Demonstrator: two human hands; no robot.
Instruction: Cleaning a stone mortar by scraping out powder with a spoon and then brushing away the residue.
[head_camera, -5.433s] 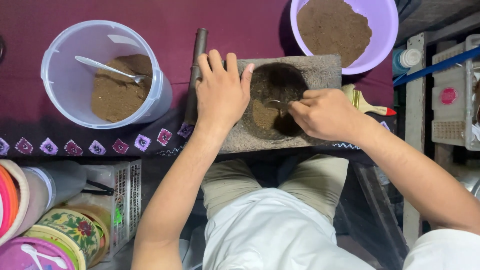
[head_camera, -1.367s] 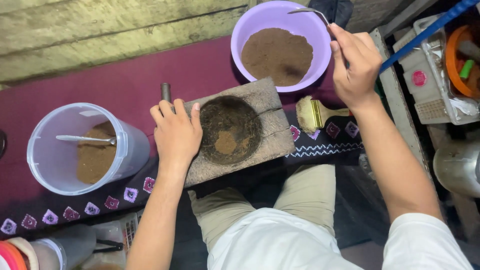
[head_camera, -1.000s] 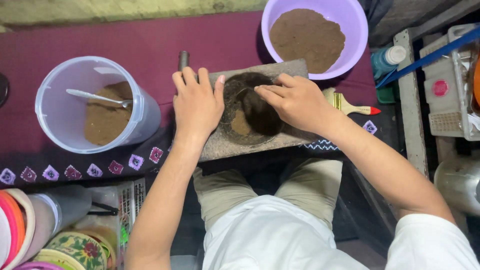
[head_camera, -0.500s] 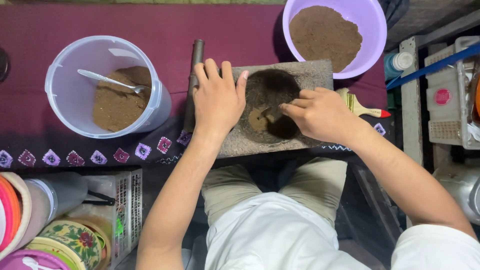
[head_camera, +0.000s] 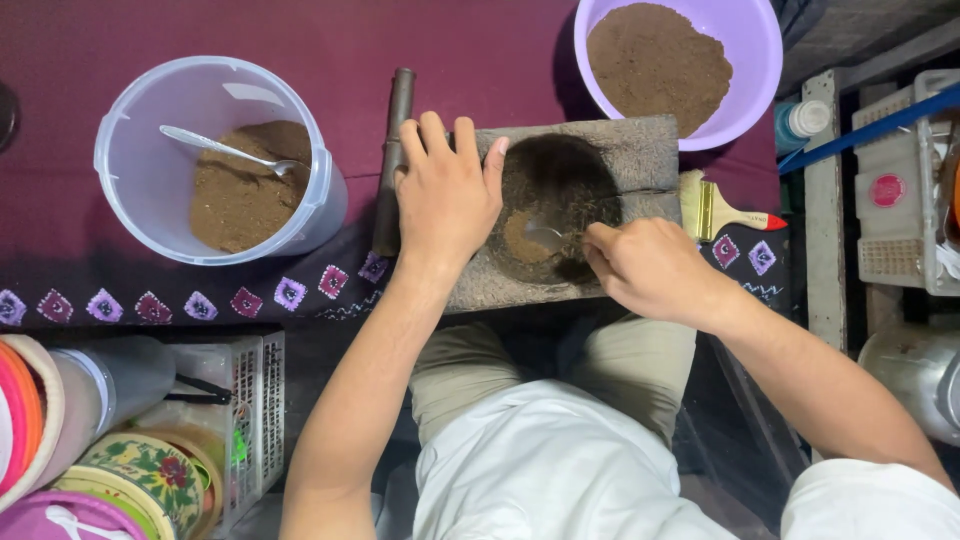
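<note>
Stone slab with round hollow, worked by two bare hands, on a maroon cloth.

Landmark: stone slab (head_camera: 640, 160), near the person's lap. Well left of it: clear plastic tub (head_camera: 160, 165) of brown powder with a metal spoon (head_camera: 225, 152) resting inside. Just beside its left edge: dark cylindrical rod (head_camera: 393, 160), lying lengthwise. On its left part: left hand (head_camera: 447, 190), grip released, palm flat and fingers spread, pressing the stone. In its hollow: small spoon (head_camera: 545, 236) over a little brown powder, grasped by the right hand (head_camera: 650, 270), grip clenched on the handle. Beyond its far right corner: lilac bowl (head_camera: 755, 60) of brown powder. Touching its right edge: paintbrush (head_camera: 722, 208).
</note>
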